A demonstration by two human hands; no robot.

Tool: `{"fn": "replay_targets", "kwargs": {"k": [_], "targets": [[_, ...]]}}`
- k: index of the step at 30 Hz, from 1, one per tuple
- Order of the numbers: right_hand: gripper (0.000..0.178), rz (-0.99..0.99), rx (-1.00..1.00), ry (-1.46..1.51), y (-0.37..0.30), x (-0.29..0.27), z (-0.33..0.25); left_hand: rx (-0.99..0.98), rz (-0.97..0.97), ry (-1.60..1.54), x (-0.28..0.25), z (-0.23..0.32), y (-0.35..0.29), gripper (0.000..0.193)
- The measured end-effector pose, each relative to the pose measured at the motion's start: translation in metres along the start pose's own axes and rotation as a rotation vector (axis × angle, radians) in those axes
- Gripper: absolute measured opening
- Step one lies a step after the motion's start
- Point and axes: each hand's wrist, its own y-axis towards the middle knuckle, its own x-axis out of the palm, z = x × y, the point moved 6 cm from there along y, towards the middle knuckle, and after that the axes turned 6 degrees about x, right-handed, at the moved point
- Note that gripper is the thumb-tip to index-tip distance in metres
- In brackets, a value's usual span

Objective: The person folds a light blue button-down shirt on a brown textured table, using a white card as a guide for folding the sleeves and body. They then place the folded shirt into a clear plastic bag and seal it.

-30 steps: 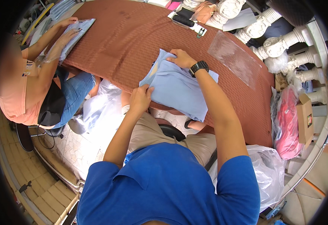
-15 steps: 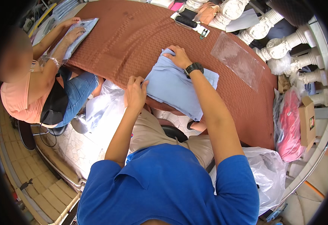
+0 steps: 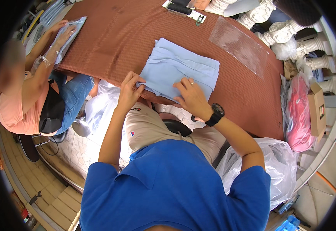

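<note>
A folded light blue cloth [image 3: 179,65], which looks like a garment, lies on the brown-covered table [image 3: 110,42] in front of me. At its near left corner, my left hand [image 3: 129,91] pinches the edge between thumb and fingers. My right hand [image 3: 193,97], with a black watch on the wrist, rests at the near edge of the cloth. Its fingers are bent and spread, with a gap between thumb and forefinger. Beyond the cloth to the right, a flat clear plastic bag [image 3: 239,46] lies on the table.
At the left, a co-worker handles a bagged light blue item [image 3: 71,40]. A black thread spool [image 3: 179,8] and small snips [image 3: 199,20] lie at the far edge. White ornate posts [image 3: 283,34], a red bundle in plastic [image 3: 299,113] and a cardboard box [image 3: 317,109] line the right.
My right hand has come back from the cloth's far edge to its near edge. The cloth now lies flatter and more squared. My left hand has moved slightly left, at the near left corner.
</note>
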Motion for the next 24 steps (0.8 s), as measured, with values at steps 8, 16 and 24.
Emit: {"fn": "replay_targets", "kwargs": {"k": [8,16,24], "targets": [[0.028,0.151,0.067,0.011,-0.021,-0.051,0.022,0.075,-0.008,0.259,-0.025,0.022,0.014,0.028],[0.019,0.284,0.119,-0.100,-0.009,-0.048,0.055,0.394,0.103,0.295,0.017,0.043,0.073,0.022],[0.005,0.084,0.056,0.003,-0.016,-0.043,0.050,0.327,0.031,0.271,0.006,0.005,0.052,0.017]]}}
